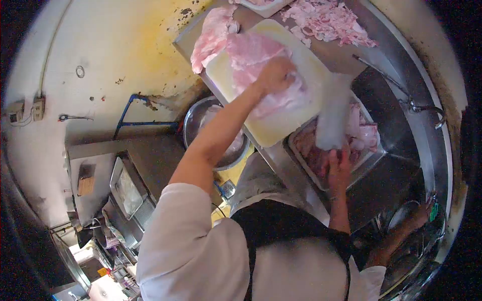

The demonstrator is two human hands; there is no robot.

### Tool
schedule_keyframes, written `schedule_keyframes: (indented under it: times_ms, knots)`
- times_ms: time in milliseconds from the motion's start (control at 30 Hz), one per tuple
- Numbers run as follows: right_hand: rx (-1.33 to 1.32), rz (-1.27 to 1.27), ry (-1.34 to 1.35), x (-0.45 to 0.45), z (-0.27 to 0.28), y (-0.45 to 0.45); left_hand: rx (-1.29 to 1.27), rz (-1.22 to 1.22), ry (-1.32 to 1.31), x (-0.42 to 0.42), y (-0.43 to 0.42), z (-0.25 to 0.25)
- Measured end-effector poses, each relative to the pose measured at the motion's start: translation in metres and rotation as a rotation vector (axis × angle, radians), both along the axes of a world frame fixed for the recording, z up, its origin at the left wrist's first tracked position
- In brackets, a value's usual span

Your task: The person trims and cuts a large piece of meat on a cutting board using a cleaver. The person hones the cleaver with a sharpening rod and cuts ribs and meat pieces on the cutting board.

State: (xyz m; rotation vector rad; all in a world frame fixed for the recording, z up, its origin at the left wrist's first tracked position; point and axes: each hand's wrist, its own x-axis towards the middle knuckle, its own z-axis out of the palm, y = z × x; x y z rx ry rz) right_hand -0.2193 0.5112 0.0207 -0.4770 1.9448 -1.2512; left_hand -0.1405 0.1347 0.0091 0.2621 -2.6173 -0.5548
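Note:
My left hand (277,75), slightly blurred, is closed on a pale pink slab of raw meat (251,52) lying on the cutting board (271,133). Below and to the right, my right hand (337,168) grips a broad-bladed cleaver (334,113), smeared by motion. The blade points up in the view, beside the board's right edge, and its handle is mostly hidden by my fingers. Under the cleaver is a metal tray (321,184) holding cut pieces of meat (361,131), some dark red and some pale.
Pale trimmings (329,20) are heaped at the counter's far end, with another meat piece (213,35) at the board's upper left. A metal bowl (188,131) with meat stands left. Another person's hand (420,215) is near something green at the sink, below a faucet (416,106).

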Motion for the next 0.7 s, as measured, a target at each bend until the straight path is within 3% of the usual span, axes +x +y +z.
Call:
schedule_keyframes:
  times_ms: [67, 167, 233, 267, 300, 333, 367, 467, 600, 700]
  knots:
    - [-0.020, 0.056, -0.159, 0.017, 0.027, -0.013, -0.010, -0.079, -0.101, 0.033, 0.016, 0.010]
    - [-0.042, 0.105, -0.216, 0.039, 0.030, -0.014, -0.095, 0.138, 0.031, 0.069, 0.024, 0.019]
    - [-0.041, 0.168, -0.266, 0.051, 0.019, -0.007, -0.293, 0.199, -0.197, 0.098, -0.023, 0.012]
    - [-0.047, 0.179, -0.274, 0.057, 0.013, -0.004, -0.434, 0.368, -0.347, 0.108, -0.054, -0.004]
    - [-0.052, 0.190, -0.280, 0.063, 0.007, -0.002, -0.362, 0.546, -0.486, 0.107, -0.065, 0.016]
    - [-0.054, 0.206, -0.288, 0.068, 0.005, 0.002, -0.518, 0.618, -0.558, 0.114, -0.096, 0.012]
    - [-0.055, 0.209, -0.307, 0.070, 0.010, 0.002, -0.481, 0.753, -0.327, 0.106, -0.101, 0.010]
    - [-0.040, 0.208, -0.355, 0.079, 0.025, 0.003, 0.040, 0.601, -0.032, 0.107, -0.071, 0.011]
    - [-0.024, 0.200, -0.368, 0.084, 0.023, 0.000, 0.024, 0.520, -0.117, 0.147, 0.001, -0.015]
    - [-0.016, 0.226, -0.316, 0.088, 0.008, -0.007, 0.186, 0.606, -0.048, 0.153, 0.012, -0.017]
